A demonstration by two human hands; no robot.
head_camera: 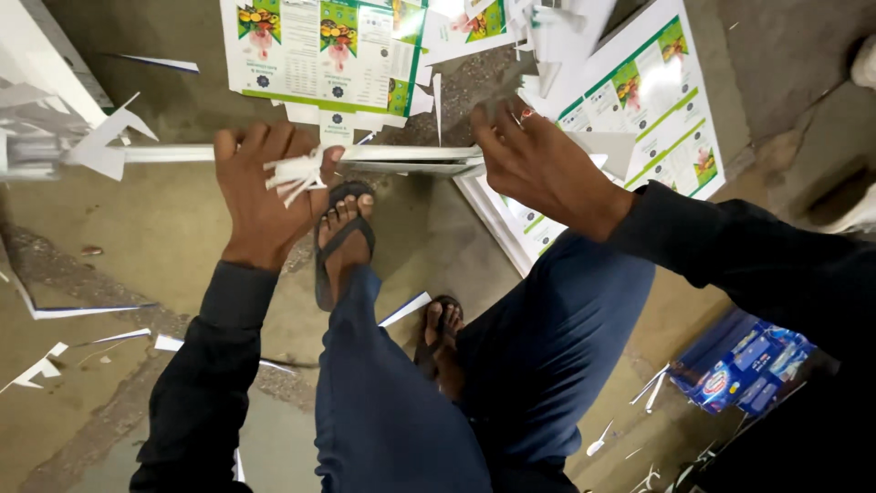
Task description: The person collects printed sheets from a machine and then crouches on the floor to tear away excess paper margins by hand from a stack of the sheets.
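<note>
My left hand (265, 187) grips a thick stack of white die-cut card sheets (401, 157) seen edge-on, with a tuft of white paper trimmings (297, 173) sticking out between the fingers. My right hand (538, 164) holds the same stack further right, fingers curled over its top edge. The stack runs horizontally from the left frame edge to my right hand, held above my knees. Printed carton sheets (328, 50) with green borders and fruit pictures lie flat on the floor beyond the stack.
More printed sheets (639, 100) lie on the floor at the right. White paper scraps (41, 365) litter the concrete floor. My feet in dark sandals (342, 233) rest below the stack. Blue printed packs (744, 361) sit at the lower right.
</note>
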